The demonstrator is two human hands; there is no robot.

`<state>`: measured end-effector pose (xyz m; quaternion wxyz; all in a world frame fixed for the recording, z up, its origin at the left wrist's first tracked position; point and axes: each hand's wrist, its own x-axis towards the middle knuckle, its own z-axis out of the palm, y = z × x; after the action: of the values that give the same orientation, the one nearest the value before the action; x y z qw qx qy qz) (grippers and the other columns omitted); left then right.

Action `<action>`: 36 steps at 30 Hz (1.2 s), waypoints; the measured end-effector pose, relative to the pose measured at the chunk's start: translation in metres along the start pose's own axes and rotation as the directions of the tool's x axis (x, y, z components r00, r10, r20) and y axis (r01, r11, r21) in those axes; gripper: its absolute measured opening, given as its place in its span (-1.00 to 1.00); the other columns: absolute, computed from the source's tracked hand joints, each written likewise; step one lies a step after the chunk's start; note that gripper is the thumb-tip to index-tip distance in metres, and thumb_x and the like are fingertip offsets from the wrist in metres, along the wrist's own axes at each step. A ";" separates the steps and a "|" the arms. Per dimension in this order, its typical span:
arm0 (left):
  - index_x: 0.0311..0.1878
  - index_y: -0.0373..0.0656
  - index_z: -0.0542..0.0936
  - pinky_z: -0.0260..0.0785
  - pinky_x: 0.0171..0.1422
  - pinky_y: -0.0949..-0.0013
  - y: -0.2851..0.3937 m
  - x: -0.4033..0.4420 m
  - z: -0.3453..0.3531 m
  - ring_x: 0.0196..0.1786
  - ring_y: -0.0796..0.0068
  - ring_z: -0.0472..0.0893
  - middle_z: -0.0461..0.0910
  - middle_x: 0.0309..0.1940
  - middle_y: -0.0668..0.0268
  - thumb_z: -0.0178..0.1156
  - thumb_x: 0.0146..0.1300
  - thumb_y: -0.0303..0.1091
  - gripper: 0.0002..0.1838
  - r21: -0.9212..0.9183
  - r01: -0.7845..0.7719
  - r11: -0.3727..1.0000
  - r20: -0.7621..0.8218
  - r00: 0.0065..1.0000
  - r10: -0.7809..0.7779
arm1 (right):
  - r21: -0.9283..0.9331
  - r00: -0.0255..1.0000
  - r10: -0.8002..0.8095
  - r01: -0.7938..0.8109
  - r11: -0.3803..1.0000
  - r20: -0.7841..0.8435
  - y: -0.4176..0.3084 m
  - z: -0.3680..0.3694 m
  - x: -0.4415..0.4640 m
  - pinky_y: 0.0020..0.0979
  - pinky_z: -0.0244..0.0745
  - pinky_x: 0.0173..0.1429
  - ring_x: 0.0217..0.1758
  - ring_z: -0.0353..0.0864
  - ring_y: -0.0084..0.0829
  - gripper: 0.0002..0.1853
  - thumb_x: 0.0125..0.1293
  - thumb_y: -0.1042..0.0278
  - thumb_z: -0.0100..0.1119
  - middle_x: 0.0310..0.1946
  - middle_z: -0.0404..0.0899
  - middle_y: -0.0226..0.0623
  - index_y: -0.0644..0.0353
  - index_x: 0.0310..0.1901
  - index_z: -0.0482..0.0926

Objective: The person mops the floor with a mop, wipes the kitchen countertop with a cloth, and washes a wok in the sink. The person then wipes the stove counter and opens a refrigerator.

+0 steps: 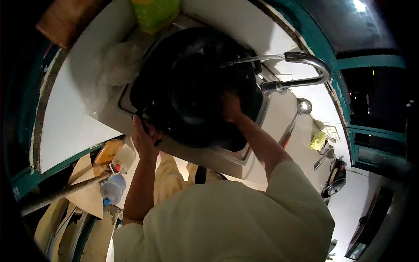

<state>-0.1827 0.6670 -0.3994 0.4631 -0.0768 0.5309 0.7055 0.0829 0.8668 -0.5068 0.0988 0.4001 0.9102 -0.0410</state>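
Note:
A large black wok rests over the sink, tilted, its dark inside facing me. Water runs into it from the curved metal faucet. My left hand grips the wok's handle at the lower left rim, fingers closed round it. Inside the wok, near its right side, is my right hand. Its fingers are smeared and dark, so whether they hold anything cannot be made out.
A ladle with a red-orange handle lies on the counter right of the sink. Beyond it are a yellow-green item and a black appliance. A crumpled plastic bag sits left; bottles stand low at left.

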 end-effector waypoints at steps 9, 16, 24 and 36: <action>-0.54 0.06 0.29 0.04 -0.69 0.52 -0.012 0.009 -0.010 -0.81 0.63 0.08 0.17 -0.82 0.52 -0.11 0.29 0.09 -0.61 -0.038 -0.016 0.999 0.067 0.998 0.018 | 0.083 0.925 -0.306 0.331 0.940 -0.226 -0.034 -0.021 0.040 -0.15 0.35 -0.02 -0.06 0.40 -0.03 -0.71 0.12 0.27 0.02 -0.14 0.45 -0.05 0.22 -0.14 0.45; -0.54 0.03 0.30 0.07 -0.69 0.50 -0.010 0.003 -0.007 -0.80 0.63 0.10 0.18 -0.80 0.49 -0.09 0.28 0.08 -0.61 -0.075 0.028 0.997 0.029 0.999 -0.026 | -0.087 0.992 0.117 -0.121 0.989 -0.054 0.022 -0.087 0.015 -0.18 0.38 -0.03 -0.12 0.43 -0.10 -0.70 0.14 0.28 -0.01 -0.14 0.46 -0.10 0.24 -0.12 0.45; -0.59 0.01 0.27 0.09 -0.68 0.51 -0.013 0.001 0.000 -0.77 0.60 0.14 0.17 -0.80 0.46 -0.10 0.27 0.10 -0.57 -0.004 -0.024 1.000 0.005 1.000 0.024 | 0.453 0.996 -0.027 -0.017 0.891 0.090 -0.159 -0.093 -0.041 -0.11 0.41 -0.09 -0.25 0.48 0.02 -0.69 0.09 0.33 -0.02 -0.27 0.50 0.03 0.25 -0.12 0.44; -0.55 0.02 0.29 0.09 -0.68 0.52 -0.020 -0.007 -0.005 -0.77 0.63 0.12 0.16 -0.79 0.48 -0.07 0.26 0.11 -0.59 -0.039 -0.005 0.999 0.040 0.999 0.006 | -0.045 0.959 -0.002 -0.011 0.999 -0.283 -0.035 -0.038 0.126 0.07 0.35 -0.08 0.03 0.31 -0.01 -0.47 0.08 0.27 0.03 0.12 0.17 -0.04 -0.01 0.15 0.27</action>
<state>-0.1658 0.6586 -0.4113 0.4702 -0.0701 0.5078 0.7184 -0.0314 0.9392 -0.4966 -0.0230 0.4016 0.9147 0.0381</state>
